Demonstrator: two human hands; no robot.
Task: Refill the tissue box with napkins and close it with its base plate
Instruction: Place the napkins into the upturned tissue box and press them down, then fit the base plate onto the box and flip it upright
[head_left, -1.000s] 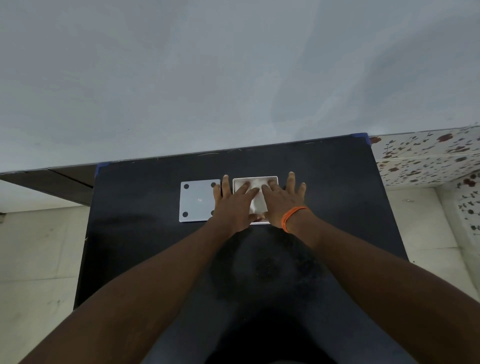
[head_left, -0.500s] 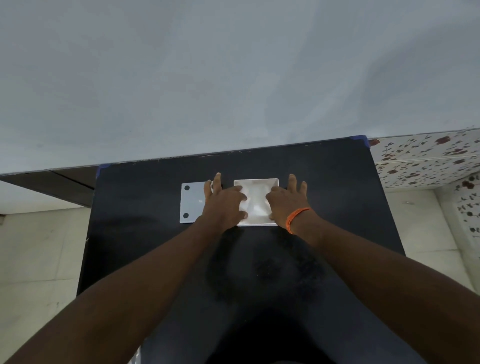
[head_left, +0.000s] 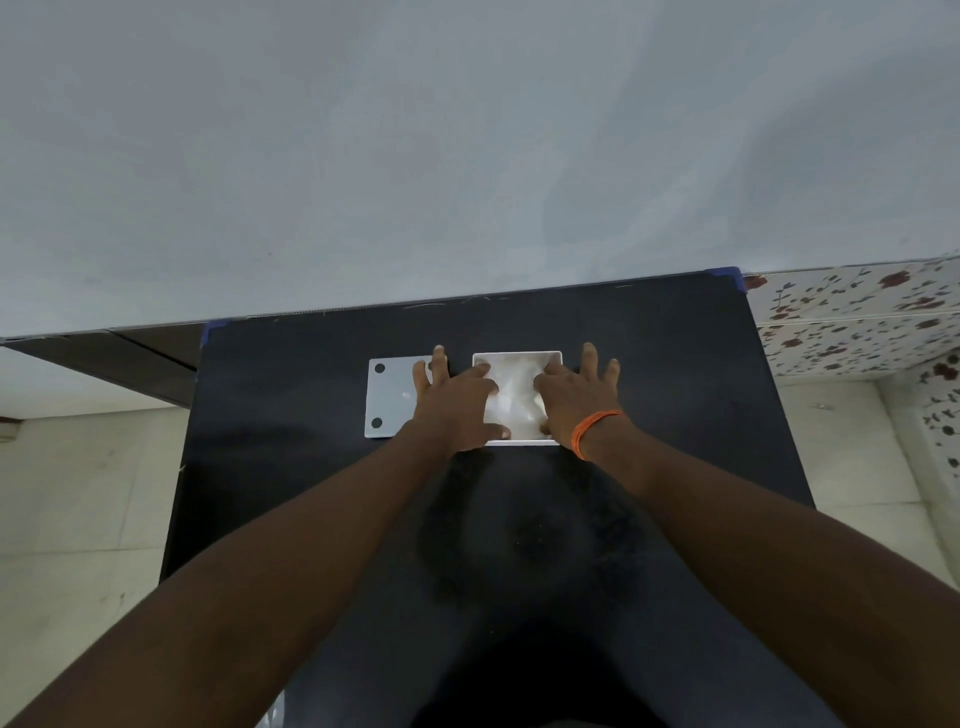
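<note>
Tissue box (head_left: 550, 356): white, square, open side up on the black table (head_left: 675, 395), held between the two hands, with its far rim showing beyond the fingertips. Napkins (head_left: 514, 397): a pale crumpled mass inside the box, seen in the gap between the two thumbs; how full the box is cannot be told. Left hand (head_left: 457, 405): fingers spread flat, index finger and thumb laid over the box's left edge, outer fingers lying across the plate beside it; nothing is gripped. Right hand (head_left: 574, 402): fingers spread likewise, thumb and index finger on the box's right edge and the napkins, outer fingers reaching past the box's right wall; an orange wrist band (head_left: 595, 428) is worn; nothing is gripped. Base plate (head_left: 389, 397): flat, pale grey, dark round holes at its visible corners, lying just beside the box under the left hand's outer fingers, not yet fitted. Step judged in hand: pressing the napkins level. It is best done with even downward pressure from both palms, the stack kept below the rim and no corner left raised, so that the plate can later be seated flush.
</note>
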